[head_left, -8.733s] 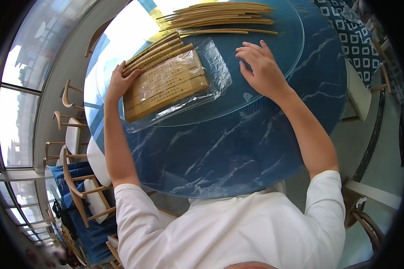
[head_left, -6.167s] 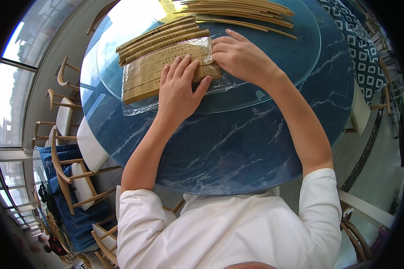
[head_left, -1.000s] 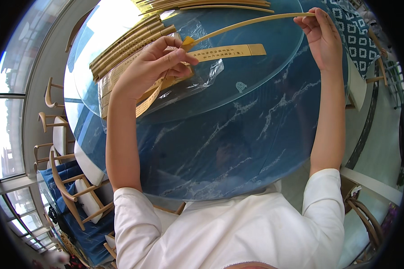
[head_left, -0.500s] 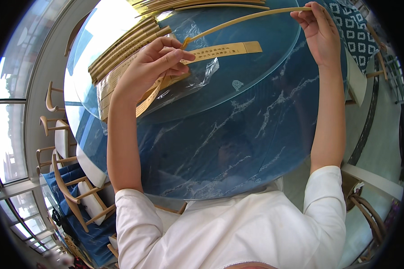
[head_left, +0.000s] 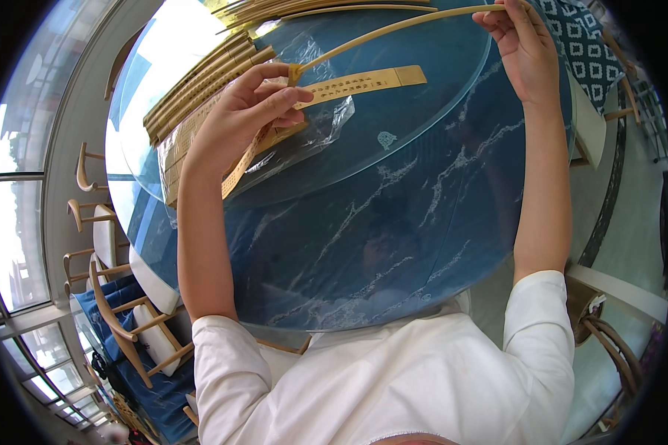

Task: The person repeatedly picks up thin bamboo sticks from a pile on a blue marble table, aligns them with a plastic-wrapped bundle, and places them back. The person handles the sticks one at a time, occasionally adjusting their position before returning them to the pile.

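A long, thin, pale-yellow bamboo strip (head_left: 393, 27) spans between my two hands, bowed slightly upward. My left hand (head_left: 252, 111) is closed on its left end, where a small yellow piece sticks out above the fingers. Up at the right, my right hand (head_left: 519, 52) pinches the other end. A tan printed strip (head_left: 378, 81) with rows of dark characters reaches out to the right from behind my left hand. More of a printed strip curves down below that hand; whether the two parts join is hidden.
Beyond my left hand lie a bundle of bamboo slips (head_left: 208, 85) and crinkled clear plastic wrap (head_left: 334, 119). Several thin sticks (head_left: 326, 10) lie at the far edge of the round glass top on a blue marbled table (head_left: 364, 252). Wooden chairs (head_left: 141, 326) stand at left.
Both hands and the bamboo strip sit slightly farther up and left in the picture, as does the table. Both grips stay the same.
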Demonstrator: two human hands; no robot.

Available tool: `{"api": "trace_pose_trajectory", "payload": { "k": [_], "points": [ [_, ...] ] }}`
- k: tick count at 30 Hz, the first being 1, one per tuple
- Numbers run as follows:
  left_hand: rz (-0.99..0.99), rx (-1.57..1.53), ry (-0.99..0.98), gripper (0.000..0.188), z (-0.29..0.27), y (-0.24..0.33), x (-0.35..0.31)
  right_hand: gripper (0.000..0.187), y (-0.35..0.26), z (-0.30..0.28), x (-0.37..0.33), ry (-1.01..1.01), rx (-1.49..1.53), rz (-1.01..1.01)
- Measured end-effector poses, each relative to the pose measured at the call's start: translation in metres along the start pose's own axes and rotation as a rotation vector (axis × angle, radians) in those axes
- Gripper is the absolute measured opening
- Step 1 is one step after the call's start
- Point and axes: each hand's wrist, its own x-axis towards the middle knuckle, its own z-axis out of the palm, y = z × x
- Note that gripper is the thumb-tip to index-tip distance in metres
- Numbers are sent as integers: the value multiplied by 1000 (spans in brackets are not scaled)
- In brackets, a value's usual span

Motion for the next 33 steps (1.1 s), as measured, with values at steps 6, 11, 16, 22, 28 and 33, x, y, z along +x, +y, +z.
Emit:
{"api": "trace_pose_trajectory", "payload": {
  "k": [6, 11, 16, 22, 28, 33],
  "points": [
    [0, 68, -15, 46, 0, 2, -1, 14, -1, 1, 0, -13, 6, -26],
    [3, 47, -21, 46, 0, 0, 0, 14, -6, 1, -1, -13, 6, -33],
    [12, 45, 19, 41, 7, 5, -2, 14, -6, 4, -1, -17, -5, -33],
    [-12, 43, 40, 43, 7, 4, -1, 15, -6, 2, 0, -48, -30, -48],
    [-58, -100, 79, 45, 3, 1, 0, 16, -6, 3, -1, -66, -51, -70],
    [-79, -187, 130, 46, 11, 10, -2, 17, -5, 1, 0, -94, -67, -101]
  ]
}}
